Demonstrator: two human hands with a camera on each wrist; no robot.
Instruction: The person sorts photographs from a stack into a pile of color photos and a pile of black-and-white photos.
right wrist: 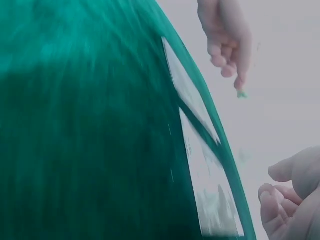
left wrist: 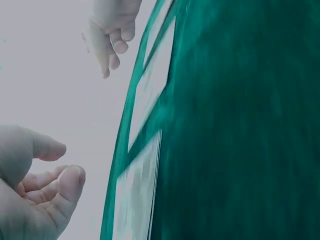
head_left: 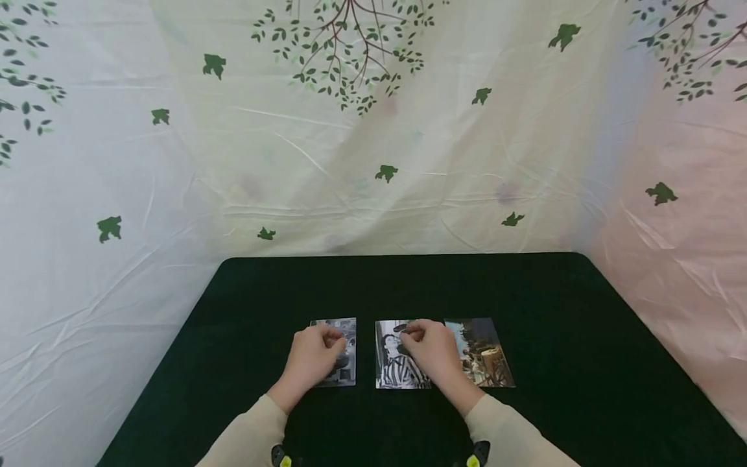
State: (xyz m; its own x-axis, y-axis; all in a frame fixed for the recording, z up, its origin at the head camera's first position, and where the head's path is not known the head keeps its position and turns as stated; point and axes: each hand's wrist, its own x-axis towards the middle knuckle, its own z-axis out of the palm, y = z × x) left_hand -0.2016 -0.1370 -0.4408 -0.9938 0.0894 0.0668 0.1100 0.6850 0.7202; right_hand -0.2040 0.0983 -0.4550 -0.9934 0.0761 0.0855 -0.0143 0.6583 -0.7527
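Observation:
Three picture cards lie in a row on a dark green cloth. The left card (head_left: 349,366) is black and white; in the left wrist view its stack (left wrist: 134,200) shows several layered edges. A black-and-white card (head_left: 397,371) in the middle pictures a figure in stripes, and the right card (head_left: 490,357) is a coloured painting-like scene. My left hand (head_left: 315,353) hovers over the left card, fingers loosely bent, a gap between thumb and forefinger. Between the middle and right cards, my right hand (head_left: 434,353) hangs above them, likewise loosely curled and holding nothing, partly covering both.
The green-covered table (head_left: 397,282) has rounded far corners. Behind and beside it hangs a pale fabric backdrop (head_left: 327,175) with printed branches and green leaf shapes. Dark devices with yellow marks sit at both wrists.

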